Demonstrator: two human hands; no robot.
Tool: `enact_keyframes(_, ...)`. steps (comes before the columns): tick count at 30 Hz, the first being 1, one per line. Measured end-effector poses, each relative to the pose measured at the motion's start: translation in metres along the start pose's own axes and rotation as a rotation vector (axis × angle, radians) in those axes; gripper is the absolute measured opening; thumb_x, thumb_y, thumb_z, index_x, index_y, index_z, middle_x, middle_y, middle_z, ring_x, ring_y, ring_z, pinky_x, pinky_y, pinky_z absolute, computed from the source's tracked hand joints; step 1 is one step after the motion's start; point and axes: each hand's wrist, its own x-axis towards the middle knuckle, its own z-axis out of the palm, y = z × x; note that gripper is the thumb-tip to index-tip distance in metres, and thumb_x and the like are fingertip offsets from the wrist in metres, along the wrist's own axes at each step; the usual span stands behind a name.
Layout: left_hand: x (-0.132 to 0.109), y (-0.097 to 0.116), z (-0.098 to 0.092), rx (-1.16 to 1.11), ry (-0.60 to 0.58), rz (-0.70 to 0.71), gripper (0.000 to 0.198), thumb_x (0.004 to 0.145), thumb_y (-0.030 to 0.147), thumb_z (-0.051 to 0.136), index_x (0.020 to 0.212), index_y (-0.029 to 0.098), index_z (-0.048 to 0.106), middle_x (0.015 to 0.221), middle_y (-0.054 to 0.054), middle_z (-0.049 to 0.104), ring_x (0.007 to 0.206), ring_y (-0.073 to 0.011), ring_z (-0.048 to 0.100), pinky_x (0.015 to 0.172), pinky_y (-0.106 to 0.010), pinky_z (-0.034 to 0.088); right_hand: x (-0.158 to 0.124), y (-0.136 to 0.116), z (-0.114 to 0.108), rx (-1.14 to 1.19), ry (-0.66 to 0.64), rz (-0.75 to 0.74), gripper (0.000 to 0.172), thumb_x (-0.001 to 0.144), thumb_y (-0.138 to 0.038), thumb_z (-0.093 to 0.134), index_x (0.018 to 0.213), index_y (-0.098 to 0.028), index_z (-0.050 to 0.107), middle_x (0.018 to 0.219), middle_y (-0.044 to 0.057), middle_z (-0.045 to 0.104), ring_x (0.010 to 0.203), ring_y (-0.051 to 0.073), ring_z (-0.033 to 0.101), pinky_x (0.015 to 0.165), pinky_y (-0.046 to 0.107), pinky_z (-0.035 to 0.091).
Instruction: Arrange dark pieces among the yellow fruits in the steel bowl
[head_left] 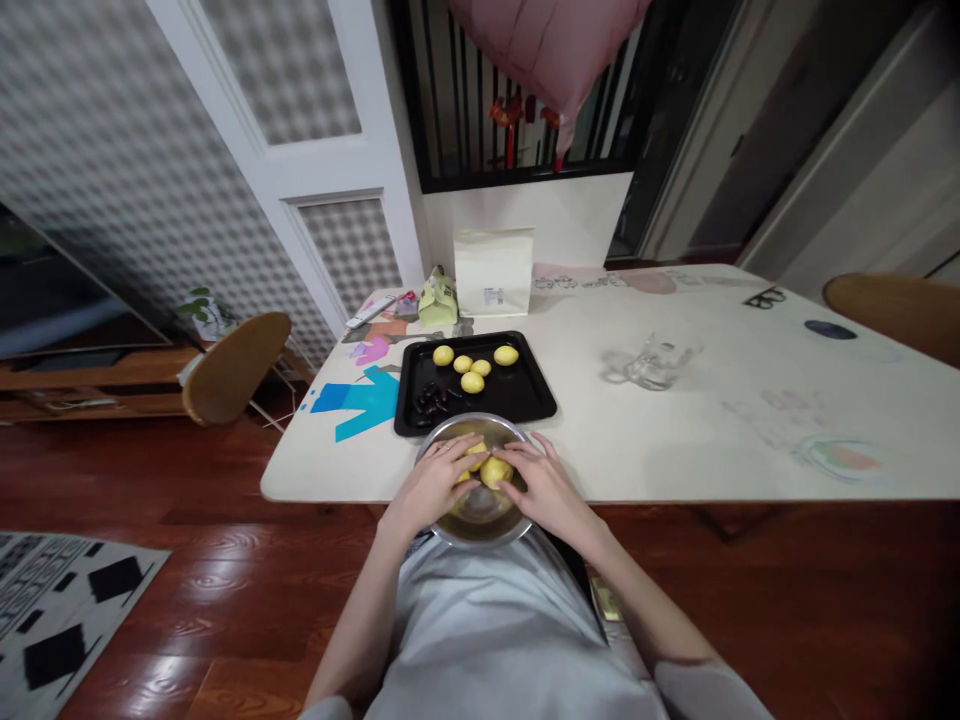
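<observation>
A shiny metal bowl is at the table's front edge, close against my body, with a few lemons inside. My left hand reaches over the bowl's left side, its fingers curved round the lemons there. From the right, my right hand has its thumb and fingers closed about the front lemon. Just behind the bowl lies a black tray, holding several more lemons and a cluster of small dark oval fruits at its left.
Behind the tray stand a pale paper bag and a green packet. A clear glass vessel is on the white table to the right. Chairs flank the table; a pink balloon hangs beyond.
</observation>
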Motion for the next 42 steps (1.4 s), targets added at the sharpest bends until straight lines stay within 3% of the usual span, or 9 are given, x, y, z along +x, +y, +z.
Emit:
enact_keyframes(11, 0.0, 0.001, -0.005, -0.01, -0.002, 0.029, 0.042, 0.099, 0.025, 0.065, 0.141, 0.028, 0.061, 0.155, -0.009, 0.055, 0.148, -0.0287, 0.046, 0.118, -0.052, 0.044, -0.002, 0.003, 0.006, 0.106, 0.052, -0.006, 0.039, 0.085, -0.008, 0.065, 0.121, -0.022, 0.067, 0.12, 0.01, 0.075, 0.115, 0.027, 0.069, 0.117, 0.059, 0.036)
enact_keyframes(15, 0.005, -0.007, -0.014, -0.038, 0.07, 0.057, 0.036, 0.102, 0.028, 0.059, 0.138, 0.027, 0.063, 0.154, -0.009, 0.056, 0.147, -0.0271, 0.048, 0.12, -0.051, 0.043, -0.001, 0.003, 0.008, 0.145, 0.061, -0.01, 0.035, 0.084, -0.007, 0.067, 0.115, -0.022, 0.068, 0.116, 0.009, 0.077, 0.112, 0.026, 0.07, 0.116, 0.058, 0.037)
enact_keyframes(18, 0.024, -0.024, -0.025, -0.06, 0.149, 0.029, 0.033, 0.104, 0.027, 0.055, 0.135, 0.026, 0.064, 0.152, -0.01, 0.058, 0.142, -0.0265, 0.053, 0.119, -0.05, 0.044, 0.0, 0.003, 0.01, 0.152, 0.078, -0.001, 0.032, 0.083, -0.006, 0.069, 0.111, -0.021, 0.069, 0.115, 0.009, 0.077, 0.111, 0.026, 0.071, 0.115, 0.058, 0.039)
enact_keyframes(22, 0.069, -0.059, -0.031, -0.083, 0.222, -0.046, 0.032, 0.101, 0.02, 0.055, 0.131, 0.02, 0.067, 0.144, -0.012, 0.062, 0.132, -0.0251, 0.061, 0.116, -0.046, 0.048, 0.0, 0.004, 0.014, 0.157, 0.087, 0.013, 0.032, 0.082, -0.006, 0.071, 0.111, -0.02, 0.069, 0.114, 0.009, 0.077, 0.109, 0.027, 0.071, 0.112, 0.056, 0.041)
enact_keyframes(26, 0.11, -0.09, -0.022, -0.04, 0.126, -0.056, 0.039, 0.093, 0.011, 0.062, 0.131, 0.016, 0.066, 0.146, -0.015, 0.059, 0.136, -0.0283, 0.058, 0.117, -0.049, 0.047, -0.001, 0.003, 0.015, 0.176, 0.094, 0.021, 0.032, 0.083, -0.006, 0.07, 0.11, -0.021, 0.068, 0.115, 0.008, 0.077, 0.11, 0.027, 0.071, 0.112, 0.054, 0.042)
enact_keyframes(29, 0.125, -0.1, -0.013, -0.018, 0.065, -0.042, 0.049, 0.086, 0.004, 0.067, 0.133, 0.02, 0.065, 0.145, -0.014, 0.059, 0.135, -0.0293, 0.058, 0.116, -0.048, 0.048, -0.002, 0.001, 0.014, 0.185, 0.083, 0.032, 0.031, 0.084, -0.007, 0.07, 0.111, -0.021, 0.068, 0.116, 0.008, 0.077, 0.11, 0.026, 0.071, 0.111, 0.052, 0.042)
enact_keyframes(33, 0.129, -0.101, -0.007, 0.029, 0.069, -0.081, 0.055, 0.081, 0.005, 0.071, 0.131, 0.025, 0.065, 0.138, -0.01, 0.058, 0.123, -0.0289, 0.064, 0.104, -0.044, 0.057, -0.001, -0.001, 0.013, 0.183, 0.068, 0.047, 0.031, 0.083, -0.008, 0.073, 0.111, -0.02, 0.069, 0.116, 0.009, 0.076, 0.11, 0.026, 0.071, 0.111, 0.05, 0.042)
enact_keyframes(38, 0.125, -0.099, -0.014, -0.005, 0.13, -0.051, 0.045, 0.075, 0.004, 0.073, 0.117, 0.02, 0.065, 0.124, -0.011, 0.064, 0.119, -0.0299, 0.063, 0.102, -0.047, 0.055, 0.0, 0.0, 0.014, 0.166, 0.059, 0.045, 0.031, 0.083, -0.007, 0.073, 0.112, -0.019, 0.069, 0.116, 0.01, 0.076, 0.111, 0.027, 0.071, 0.111, 0.051, 0.041)
enact_keyframes(42, 0.103, -0.078, -0.031, -0.145, 0.284, -0.064, 0.038, 0.08, 0.013, 0.072, 0.116, 0.019, 0.062, 0.115, -0.01, 0.066, 0.105, -0.0245, 0.065, 0.089, -0.039, 0.058, 0.001, -0.001, 0.014, 0.172, 0.047, 0.033, 0.03, 0.085, -0.009, 0.072, 0.112, -0.02, 0.069, 0.116, 0.009, 0.077, 0.11, 0.027, 0.071, 0.109, 0.051, 0.042)
